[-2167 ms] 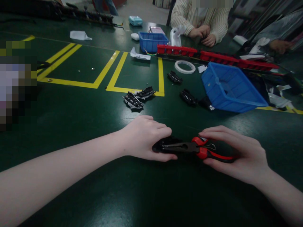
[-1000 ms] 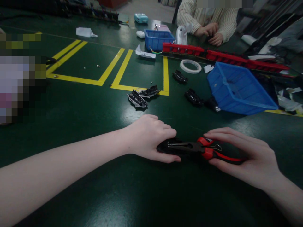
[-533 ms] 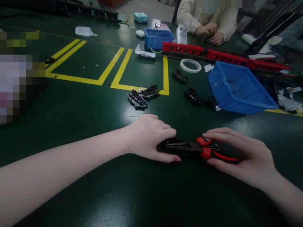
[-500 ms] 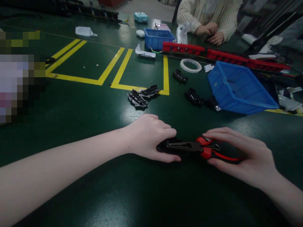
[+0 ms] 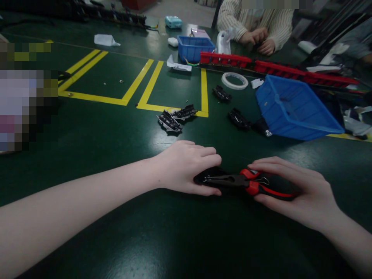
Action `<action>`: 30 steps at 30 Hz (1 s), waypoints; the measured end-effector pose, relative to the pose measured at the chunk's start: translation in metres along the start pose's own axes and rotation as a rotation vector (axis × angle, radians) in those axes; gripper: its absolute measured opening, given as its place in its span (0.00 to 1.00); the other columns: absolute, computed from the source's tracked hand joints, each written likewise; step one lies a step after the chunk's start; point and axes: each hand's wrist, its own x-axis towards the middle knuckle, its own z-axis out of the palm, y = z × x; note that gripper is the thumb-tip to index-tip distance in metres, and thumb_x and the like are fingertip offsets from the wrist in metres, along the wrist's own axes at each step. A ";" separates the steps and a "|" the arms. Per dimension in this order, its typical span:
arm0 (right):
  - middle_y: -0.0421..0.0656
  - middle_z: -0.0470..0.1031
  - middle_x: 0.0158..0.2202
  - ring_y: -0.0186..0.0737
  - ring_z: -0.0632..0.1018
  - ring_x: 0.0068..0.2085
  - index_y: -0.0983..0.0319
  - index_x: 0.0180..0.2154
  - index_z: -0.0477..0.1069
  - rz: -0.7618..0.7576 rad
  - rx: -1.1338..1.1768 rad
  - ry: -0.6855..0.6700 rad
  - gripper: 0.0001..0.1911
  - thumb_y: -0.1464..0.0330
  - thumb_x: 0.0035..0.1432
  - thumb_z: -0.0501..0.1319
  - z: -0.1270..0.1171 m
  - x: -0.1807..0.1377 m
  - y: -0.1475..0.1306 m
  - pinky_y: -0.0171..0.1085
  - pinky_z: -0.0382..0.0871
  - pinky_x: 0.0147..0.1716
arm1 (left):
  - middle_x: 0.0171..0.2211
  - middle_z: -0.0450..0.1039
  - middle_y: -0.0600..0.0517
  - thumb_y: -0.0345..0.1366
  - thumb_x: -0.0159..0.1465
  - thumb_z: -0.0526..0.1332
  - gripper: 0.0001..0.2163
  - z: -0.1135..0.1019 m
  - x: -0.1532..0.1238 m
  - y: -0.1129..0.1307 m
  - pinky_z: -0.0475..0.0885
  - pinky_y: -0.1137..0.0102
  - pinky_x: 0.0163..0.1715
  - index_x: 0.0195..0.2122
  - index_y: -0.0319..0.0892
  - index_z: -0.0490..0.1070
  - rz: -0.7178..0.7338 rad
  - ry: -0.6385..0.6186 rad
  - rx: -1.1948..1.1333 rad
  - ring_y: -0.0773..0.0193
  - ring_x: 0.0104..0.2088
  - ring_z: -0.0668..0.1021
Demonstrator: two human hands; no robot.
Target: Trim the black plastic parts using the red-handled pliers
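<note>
My left hand point(image 5: 186, 166) presses down on a small black plastic part point(image 5: 207, 175) on the dark green table point(image 5: 116, 131), fingers curled over it. My right hand point(image 5: 293, 190) grips the red-and-black handles of pliers point(image 5: 247, 183). The pliers' dark jaws reach left into the black part under my left fingers. Most of that part is hidden by my hand.
Several similar black parts point(image 5: 174, 118) lie just beyond, near yellow floor-style lines point(image 5: 203, 93). A tilted blue bin point(image 5: 293, 110) sits at right, a tape roll point(image 5: 235, 80), a smaller blue bin point(image 5: 192, 48) and long red strips point(image 5: 276, 69) farther back. A person in a striped shirt point(image 5: 261, 23) sits opposite.
My left fingers have stretched slightly farther over the black part. Pliers and right hand stay in about the same place; the view shifted a little.
</note>
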 end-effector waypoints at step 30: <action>0.46 0.71 0.40 0.42 0.72 0.43 0.58 0.49 0.68 -0.319 -0.277 0.150 0.19 0.77 0.56 0.58 0.019 0.019 -0.036 0.45 0.69 0.42 | 0.38 0.68 0.51 0.45 0.59 0.63 0.17 0.001 -0.001 0.008 0.65 0.73 0.27 0.44 0.39 0.66 -0.090 -0.044 -0.188 0.65 0.32 0.73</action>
